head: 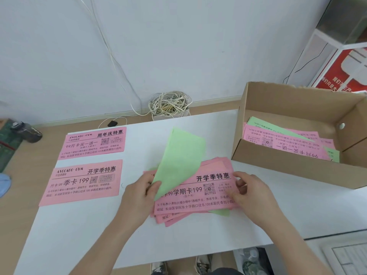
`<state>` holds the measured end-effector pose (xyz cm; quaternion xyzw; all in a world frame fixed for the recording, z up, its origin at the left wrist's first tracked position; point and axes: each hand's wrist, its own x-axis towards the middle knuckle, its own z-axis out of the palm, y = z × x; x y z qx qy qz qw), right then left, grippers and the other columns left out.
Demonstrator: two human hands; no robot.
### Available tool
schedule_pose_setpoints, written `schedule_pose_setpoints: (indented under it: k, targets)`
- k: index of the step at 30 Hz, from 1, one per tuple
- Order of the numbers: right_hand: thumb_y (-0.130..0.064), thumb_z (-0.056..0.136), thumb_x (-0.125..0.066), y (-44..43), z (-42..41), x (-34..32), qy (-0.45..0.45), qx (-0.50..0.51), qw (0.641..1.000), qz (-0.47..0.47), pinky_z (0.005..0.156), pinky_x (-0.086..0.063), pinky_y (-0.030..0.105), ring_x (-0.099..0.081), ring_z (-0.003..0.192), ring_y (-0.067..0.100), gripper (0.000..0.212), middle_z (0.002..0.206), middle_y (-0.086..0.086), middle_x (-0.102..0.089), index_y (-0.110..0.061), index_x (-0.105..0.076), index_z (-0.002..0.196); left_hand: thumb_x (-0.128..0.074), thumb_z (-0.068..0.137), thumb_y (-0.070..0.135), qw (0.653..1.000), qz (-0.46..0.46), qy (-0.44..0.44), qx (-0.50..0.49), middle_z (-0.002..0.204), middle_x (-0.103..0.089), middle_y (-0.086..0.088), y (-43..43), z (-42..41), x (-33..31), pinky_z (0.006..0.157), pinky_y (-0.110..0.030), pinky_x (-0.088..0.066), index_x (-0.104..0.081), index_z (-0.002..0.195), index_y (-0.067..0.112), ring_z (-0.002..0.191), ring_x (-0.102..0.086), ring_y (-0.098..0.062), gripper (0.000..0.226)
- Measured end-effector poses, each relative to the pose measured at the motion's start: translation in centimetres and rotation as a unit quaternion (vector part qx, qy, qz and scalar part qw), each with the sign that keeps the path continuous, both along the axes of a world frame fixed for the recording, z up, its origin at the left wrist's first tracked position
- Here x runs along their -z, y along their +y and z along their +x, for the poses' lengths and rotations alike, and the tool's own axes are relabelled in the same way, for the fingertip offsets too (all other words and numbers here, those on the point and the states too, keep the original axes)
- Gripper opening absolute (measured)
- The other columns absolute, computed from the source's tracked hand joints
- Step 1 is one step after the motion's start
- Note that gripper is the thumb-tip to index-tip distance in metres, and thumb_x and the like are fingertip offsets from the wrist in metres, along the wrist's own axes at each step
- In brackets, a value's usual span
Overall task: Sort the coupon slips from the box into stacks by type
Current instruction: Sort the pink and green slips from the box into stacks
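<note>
Left hand [142, 192] pinches one green slip [179, 161], blank side up, lifted off the loose pile [195, 197] of pink and green slips at table centre. Right hand [251, 192] grips the pile's right edge. Two pink slips [93, 142] [82, 182] lie separately at left. Cardboard box [294, 164] at right holds more slips; the white table [198, 245] is bare near its front edge

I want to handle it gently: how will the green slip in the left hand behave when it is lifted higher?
Likely floppy: the green slip already bends where the left hand pinches its lower edge. Probably very light, as a fingertip hold raises it. It may flutter or slide off the pink pile easily.
</note>
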<state>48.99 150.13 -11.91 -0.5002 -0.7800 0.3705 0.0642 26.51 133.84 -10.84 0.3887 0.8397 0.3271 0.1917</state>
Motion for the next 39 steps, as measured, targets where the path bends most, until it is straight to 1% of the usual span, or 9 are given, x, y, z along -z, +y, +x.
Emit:
schedule_pose_setpoints:
  k: [7,11,16,20,23,25,28,34,39]
  targets:
    - [-0.012,0.08,-0.072,-0.1,-0.1,-0.1,0.05,0.054,0.997,-0.008,0.058,-0.04,0.018,-0.056,0.067,0.006,0.032,0.073,-0.009,-0.06,-0.029,-0.066,0.107,-0.063,0.085,0.026,0.962,-0.053,0.202,0.176,0.069,-0.058,0.016,-1.1,1.4,0.9,0.047,-0.019,-0.033,-0.053,0.084,0.023,0.057,-0.05,-0.008,0.01]
    - [-0.006,0.077,-0.069,-0.1,-0.3,0.1,0.063,0.054,0.995,0.059,0.056,-0.035,0.009,-0.052,0.066,0.002,0.025,0.075,-0.01,-0.056,-0.026,-0.071,0.093,-0.075,0.062,0.008,0.945,-0.065,0.219,0.233,0.079,-0.058,0.011,-1.3,1.4,1.5,0.041,-0.022,-0.032,-0.046,0.082,0.022,0.054,-0.052,-0.016,0.038]
    - [-0.003,0.08,-0.066,-0.5,-0.2,0.1,0.038,0.012,0.991,0.132,0.056,-0.032,0.015,-0.05,0.065,0.013,0.017,0.074,-0.007,-0.057,-0.02,-0.066,0.081,-0.055,0.085,0.016,0.971,-0.06,0.172,0.153,0.075,-0.063,0.009,-0.9,1.3,1.2,0.047,-0.029,-0.043,-0.037,0.083,0.026,0.056,-0.056,-0.02,0.021]
    - [-0.014,0.092,-0.059,0.0,-0.2,-0.7,0.049,0.011,0.991,0.122,0.06,-0.038,0.028,-0.055,0.072,0.015,0.017,0.078,-0.008,-0.06,-0.025,-0.055,0.079,-0.05,0.096,0.019,0.995,-0.012,0.08,0.055,0.052,-0.047,0.008,-1.3,0.3,-0.4,0.046,-0.025,-0.032,-0.04,0.088,0.029,0.047,-0.046,-0.012,0.016]
    - [-0.011,0.094,-0.054,0.4,-0.9,-2.5,0.093,0.024,0.993,0.074,0.055,-0.04,0.028,-0.058,0.07,0.012,0.015,0.078,-0.009,-0.065,-0.022,-0.054,0.084,-0.049,0.09,0.012,0.98,0.045,0.191,0.004,0.048,-0.034,0.01,-3.1,-0.8,-2.1,0.041,-0.02,-0.024,-0.046,0.091,0.029,0.045,-0.034,-0.017,0.018]
    - [-0.009,0.095,-0.052,0.2,-1.5,-3.9,0.136,0.046,0.988,0.052,0.055,-0.042,0.029,-0.061,0.069,0.013,0.018,0.082,-0.011,-0.067,-0.025,-0.054,0.085,-0.045,0.077,0.006,0.968,0.046,0.245,0.0,0.057,-0.043,0.016,-4.8,-1.1,-2.8,0.043,-0.011,-0.032,-0.053,0.098,0.033,0.061,-0.039,-0.014,0.035]
    - [-0.009,0.096,-0.051,-0.1,-3.2,-5.0,0.202,0.088,0.975,0.043,0.052,-0.044,0.026,-0.064,0.061,0.019,0.025,0.084,-0.014,-0.066,-0.032,-0.057,0.086,-0.04,0.073,0.008,0.966,0.063,0.251,-0.002,0.096,-0.067,0.016,-6.7,-1.2,-2.6,0.074,0.001,-0.037,-0.058,0.114,0.028,0.088,-0.054,-0.007,0.049]
    - [-0.012,0.099,-0.044,1.4,-9.5,-4.5,0.202,0.068,0.977,0.017,0.038,-0.042,0.016,-0.062,0.047,0.014,0.019,0.086,-0.011,-0.062,-0.023,-0.059,0.098,-0.036,0.074,0.015,0.964,0.061,0.259,-0.003,0.113,-0.062,0.016,-7.4,-1.5,-3.1,0.072,-0.01,-0.038,-0.053,0.124,0.028,0.096,-0.055,-0.004,0.054]
    - [-0.008,0.094,-0.047,3.5,-14.6,-3.5,0.16,0.046,0.986,0.016,0.065,-0.047,0.033,-0.062,0.077,0.024,0.02,0.085,-0.001,-0.066,-0.015,-0.066,0.097,-0.04,0.073,0.017,0.973,0.009,0.228,0.015,0.122,-0.061,0.014,-10.0,-1.9,-1.9,0.081,-0.008,-0.039,-0.055,0.124,0.036,0.11,-0.054,-0.001,0.057]
